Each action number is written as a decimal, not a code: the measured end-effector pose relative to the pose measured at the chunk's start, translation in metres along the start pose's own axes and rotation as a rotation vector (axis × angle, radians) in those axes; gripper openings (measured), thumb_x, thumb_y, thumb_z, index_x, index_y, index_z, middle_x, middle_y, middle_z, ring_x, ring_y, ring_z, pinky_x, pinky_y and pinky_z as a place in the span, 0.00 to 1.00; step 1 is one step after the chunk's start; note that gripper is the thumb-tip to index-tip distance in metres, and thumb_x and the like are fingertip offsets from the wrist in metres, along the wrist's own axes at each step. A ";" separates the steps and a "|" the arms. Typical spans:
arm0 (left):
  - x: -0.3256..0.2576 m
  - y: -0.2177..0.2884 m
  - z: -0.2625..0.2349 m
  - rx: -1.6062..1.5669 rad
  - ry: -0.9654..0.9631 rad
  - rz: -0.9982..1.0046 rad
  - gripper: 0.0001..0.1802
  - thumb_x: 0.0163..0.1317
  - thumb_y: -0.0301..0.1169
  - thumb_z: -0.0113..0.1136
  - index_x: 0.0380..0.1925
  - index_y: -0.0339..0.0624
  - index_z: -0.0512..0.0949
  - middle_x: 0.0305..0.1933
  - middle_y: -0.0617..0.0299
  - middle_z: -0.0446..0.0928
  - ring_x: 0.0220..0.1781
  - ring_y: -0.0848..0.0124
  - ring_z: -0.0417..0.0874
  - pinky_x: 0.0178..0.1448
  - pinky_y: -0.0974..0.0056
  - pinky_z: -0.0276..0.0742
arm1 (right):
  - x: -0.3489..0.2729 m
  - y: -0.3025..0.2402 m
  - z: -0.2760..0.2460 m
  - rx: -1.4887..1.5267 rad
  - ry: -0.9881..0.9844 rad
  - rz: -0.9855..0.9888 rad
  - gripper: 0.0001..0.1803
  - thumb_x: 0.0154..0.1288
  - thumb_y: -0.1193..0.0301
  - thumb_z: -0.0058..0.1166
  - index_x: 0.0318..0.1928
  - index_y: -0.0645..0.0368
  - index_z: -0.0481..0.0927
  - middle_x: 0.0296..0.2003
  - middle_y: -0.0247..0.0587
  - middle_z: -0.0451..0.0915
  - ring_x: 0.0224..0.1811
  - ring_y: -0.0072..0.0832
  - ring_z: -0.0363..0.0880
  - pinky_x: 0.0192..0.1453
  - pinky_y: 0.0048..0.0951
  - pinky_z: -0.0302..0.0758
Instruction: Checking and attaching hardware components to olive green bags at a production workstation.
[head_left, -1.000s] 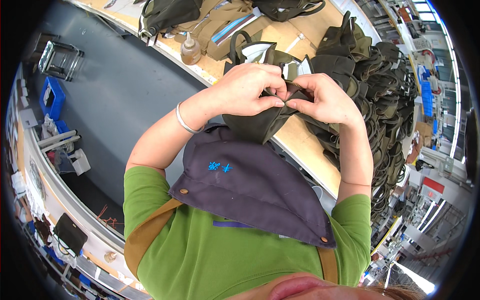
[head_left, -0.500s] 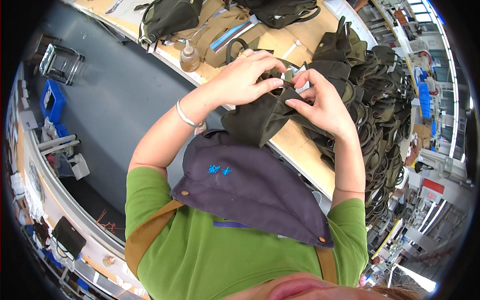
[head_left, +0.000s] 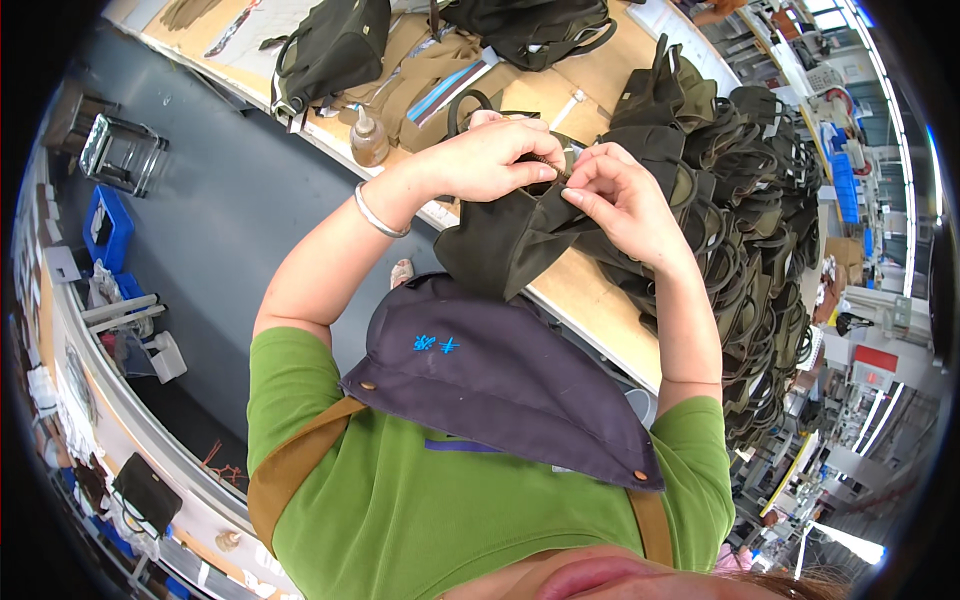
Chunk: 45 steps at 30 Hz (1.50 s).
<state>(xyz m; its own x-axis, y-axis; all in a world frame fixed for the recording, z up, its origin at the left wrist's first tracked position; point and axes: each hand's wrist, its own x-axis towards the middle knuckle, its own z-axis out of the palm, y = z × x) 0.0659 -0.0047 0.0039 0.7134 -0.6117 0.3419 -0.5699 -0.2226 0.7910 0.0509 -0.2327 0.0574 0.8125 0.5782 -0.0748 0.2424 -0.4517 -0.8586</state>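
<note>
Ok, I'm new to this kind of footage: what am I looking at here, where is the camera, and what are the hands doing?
There is no machine here, only a person working with two bare hands. The single picture comes from a wide fisheye camera worn on the person's head and looking down, so you see their green shirt, a dark navy fabric apron bib, and straight edges that look bent.

The left hand and right hand meet at the top of a dark olive fabric bag, each with a pinching grip on its upper edge. A silver bangle sits on the left wrist.

On the long wooden workbench lie a large pile of similar dark olive bags to the right, a small clear bottle, and more bags further back.
</note>
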 end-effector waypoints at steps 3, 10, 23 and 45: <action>0.000 0.001 0.000 -0.004 -0.013 0.000 0.06 0.65 0.29 0.58 0.38 0.39 0.79 0.34 0.60 0.74 0.39 0.65 0.74 0.46 0.60 0.68 | 0.001 -0.001 -0.001 -0.007 0.001 0.016 0.06 0.64 0.75 0.62 0.37 0.64 0.78 0.42 0.39 0.74 0.37 0.23 0.82 0.41 0.24 0.79; -0.004 0.015 -0.003 0.107 -0.026 -0.049 0.04 0.66 0.32 0.58 0.37 0.47 0.80 0.34 0.68 0.71 0.44 0.70 0.71 0.55 0.60 0.54 | 0.002 -0.002 -0.001 -0.046 0.005 0.019 0.07 0.63 0.74 0.62 0.36 0.64 0.78 0.40 0.40 0.75 0.36 0.25 0.82 0.41 0.26 0.79; -0.009 0.011 0.005 0.097 -0.004 -0.064 0.04 0.66 0.31 0.58 0.37 0.45 0.79 0.34 0.66 0.71 0.43 0.69 0.72 0.53 0.60 0.56 | 0.003 -0.010 0.005 0.095 0.004 0.017 0.14 0.63 0.80 0.59 0.43 0.60 0.68 0.41 0.36 0.78 0.33 0.16 0.77 0.36 0.21 0.73; -0.035 0.041 0.083 -0.028 0.661 -0.242 0.06 0.49 0.33 0.73 0.25 0.48 0.84 0.43 0.70 0.74 0.56 0.67 0.70 0.61 0.52 0.51 | -0.011 -0.005 0.012 0.210 0.128 0.061 0.18 0.60 0.86 0.59 0.41 0.56 0.64 0.38 0.33 0.77 0.28 0.09 0.69 0.33 0.14 0.67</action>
<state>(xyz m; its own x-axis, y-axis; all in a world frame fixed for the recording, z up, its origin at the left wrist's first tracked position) -0.0167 -0.0555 -0.0181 0.9223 0.0438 0.3841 -0.3593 -0.2692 0.8935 0.0344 -0.2289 0.0570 0.8860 0.4573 -0.0762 0.0862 -0.3241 -0.9421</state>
